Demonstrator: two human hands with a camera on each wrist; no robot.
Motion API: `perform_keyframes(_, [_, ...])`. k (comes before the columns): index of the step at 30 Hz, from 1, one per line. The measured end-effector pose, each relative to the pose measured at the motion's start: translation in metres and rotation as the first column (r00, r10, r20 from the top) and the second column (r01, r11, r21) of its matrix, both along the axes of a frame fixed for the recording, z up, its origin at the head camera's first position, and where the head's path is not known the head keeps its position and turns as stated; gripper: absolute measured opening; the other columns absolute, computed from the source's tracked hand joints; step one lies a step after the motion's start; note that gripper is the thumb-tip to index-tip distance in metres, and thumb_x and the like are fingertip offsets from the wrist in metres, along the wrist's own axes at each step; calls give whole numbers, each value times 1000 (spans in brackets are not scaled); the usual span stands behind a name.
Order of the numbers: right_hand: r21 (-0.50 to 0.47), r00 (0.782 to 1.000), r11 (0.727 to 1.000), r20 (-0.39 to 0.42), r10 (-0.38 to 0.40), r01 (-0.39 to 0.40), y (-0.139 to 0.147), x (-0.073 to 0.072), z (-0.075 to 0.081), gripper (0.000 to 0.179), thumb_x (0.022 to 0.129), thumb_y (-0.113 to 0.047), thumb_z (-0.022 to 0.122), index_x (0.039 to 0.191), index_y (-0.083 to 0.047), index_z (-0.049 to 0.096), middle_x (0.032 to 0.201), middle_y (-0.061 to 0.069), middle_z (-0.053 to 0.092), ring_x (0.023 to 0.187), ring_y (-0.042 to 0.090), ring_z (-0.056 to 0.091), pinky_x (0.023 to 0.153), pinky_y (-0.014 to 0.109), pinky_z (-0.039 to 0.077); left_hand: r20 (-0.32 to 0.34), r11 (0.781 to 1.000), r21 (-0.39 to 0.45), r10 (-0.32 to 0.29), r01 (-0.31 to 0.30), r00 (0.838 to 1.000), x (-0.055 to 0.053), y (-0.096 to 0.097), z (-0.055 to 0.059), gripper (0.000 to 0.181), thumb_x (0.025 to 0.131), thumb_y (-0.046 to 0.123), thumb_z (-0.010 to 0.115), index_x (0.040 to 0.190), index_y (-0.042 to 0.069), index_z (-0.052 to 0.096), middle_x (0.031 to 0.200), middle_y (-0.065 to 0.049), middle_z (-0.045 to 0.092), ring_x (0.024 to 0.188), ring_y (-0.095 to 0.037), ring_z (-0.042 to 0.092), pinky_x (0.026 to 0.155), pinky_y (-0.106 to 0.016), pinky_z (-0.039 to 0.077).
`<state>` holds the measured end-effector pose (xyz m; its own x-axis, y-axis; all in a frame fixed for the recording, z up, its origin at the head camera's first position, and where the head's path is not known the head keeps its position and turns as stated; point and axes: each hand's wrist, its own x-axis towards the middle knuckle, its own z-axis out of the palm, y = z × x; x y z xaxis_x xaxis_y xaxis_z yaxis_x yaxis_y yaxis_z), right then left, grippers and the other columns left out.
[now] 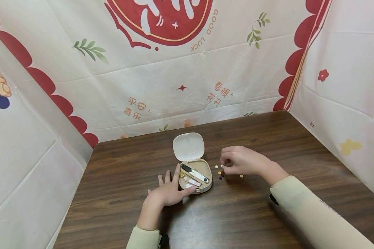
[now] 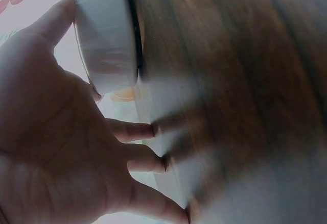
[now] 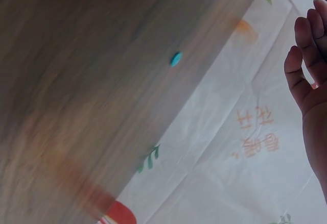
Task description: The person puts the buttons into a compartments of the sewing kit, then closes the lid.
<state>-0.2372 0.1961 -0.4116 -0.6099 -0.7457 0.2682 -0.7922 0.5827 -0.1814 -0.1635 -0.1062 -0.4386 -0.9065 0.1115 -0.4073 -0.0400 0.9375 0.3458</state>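
Note:
An opened sewing box [image 1: 208,188] with a beige inside stands mid-table, its white lid [image 1: 188,147] tipped back. In it lie a slim black-and-white tool [image 1: 194,173], a gold ring-shaped piece [image 1: 182,174] and a small pale packet [image 1: 192,181]. My left hand [image 1: 166,193] is spread at the box's left side, index finger along its edge and thumb at its front corner; the other fingertips touch the table in the left wrist view. My right hand [image 1: 244,160] pinches a small white button [image 1: 222,166] low over the table, right of the box.
Several small buttons lie between the box and my right hand, among them a yellow button [image 1: 219,172] and a purple button [image 1: 220,178]. A cream button [image 1: 241,176] lies apart, under the right wrist. Printed cloth [image 1: 162,79] hangs behind the wooden table [image 1: 118,180].

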Motion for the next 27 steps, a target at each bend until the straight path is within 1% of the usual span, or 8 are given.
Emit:
perform_keyframes(4, [7, 1000, 1000, 9, 6, -6, -13, -3, 5, 9, 77, -20, 69, 76, -26, 62, 78, -10, 56, 68, -1, 48, 63, 18, 43, 2, 1000, 1, 2, -2, 1000, 0, 0, 1, 106, 74, 91, 40, 155, 43, -11, 165, -15, 8, 151, -46, 6, 93, -88, 14])
perform_keyframes(11, [0, 998, 999, -20, 51, -51, -31, -6, 11, 6, 78, -19, 67, 77, -24, 64, 78, -11, 56, 67, -1, 48, 62, 18, 43, -13, 1000, 7, -2, 2, 1000, 0, 0, 1, 106, 75, 90, 41, 155, 42, -9, 165, -16, 10, 150, -47, 7, 91, -89, 15])
perform_keyframes(18, [44, 996, 996, -43, 78, -77, -45, -8, 12, 7, 78, -21, 69, 75, -24, 63, 76, -11, 55, 65, -1, 47, 61, 18, 43, -17, 1000, 9, -2, 3, 1000, 1, 0, 1, 106, 75, 90, 41, 156, 41, -9, 165, -17, 11, 150, -48, 7, 91, -89, 15])
perform_keyframes(22, [70, 995, 993, -42, 95, -91, -52, -9, 14, 6, 77, -19, 69, 75, -21, 64, 75, -9, 55, 64, 2, 45, 60, 20, 41, -11, 1000, 10, -3, 3, 1000, 0, 0, 1, 106, 76, 90, 41, 156, 41, -9, 165, -17, 10, 149, -49, 6, 90, -89, 14])
perform_keyframes(27, [100, 994, 989, -27, 109, -106, -57, -12, 9, 4, 77, -19, 67, 74, -20, 64, 74, -9, 55, 63, 2, 45, 60, 21, 41, -9, 1000, 12, -1, 1, 1000, 0, 0, 2, 106, 76, 90, 41, 156, 41, -9, 165, -17, 10, 149, -49, 7, 90, -89, 14])
